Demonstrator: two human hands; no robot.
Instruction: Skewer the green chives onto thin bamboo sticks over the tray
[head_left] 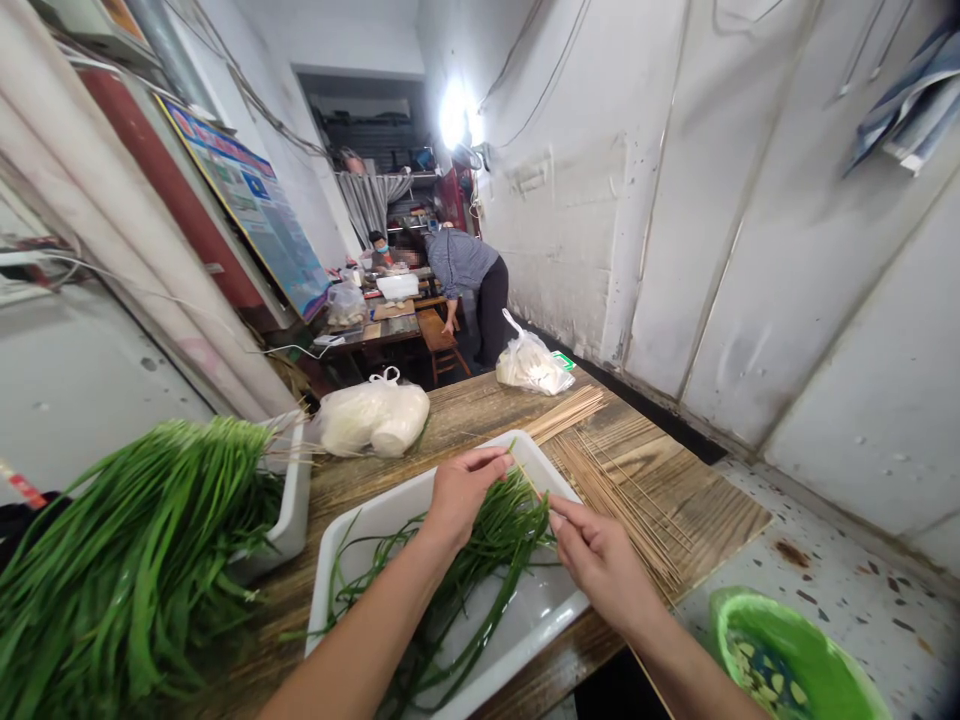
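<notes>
Over a white plastic tray (pixel 330 560), both of my hands are closed close together. My left hand (pixel 466 492) pinches the end of a green garlic chive between thumb and fingers. A thin bamboo skewer (pixel 529 480) runs from there into my right hand (pixel 596 550), which grips it with some chive at the fingertips. The skewer's lower end seems to pass beneath my right forearm. Loose garlic chives (pixel 491 560) lie tangled in the tray under my hands. Exactly how the chive sits on the skewer is too small to tell.
Bamboo skewers (pixel 622 500) lie right of the tray. A second white tray (pixel 297 500) at left carries heaped skewered chives (pixel 150 540). Plastic bags (pixel 375 415) stand behind. A green bucket (pixel 795 650) is at lower right. Two people (pixel 461 265) are at a far table.
</notes>
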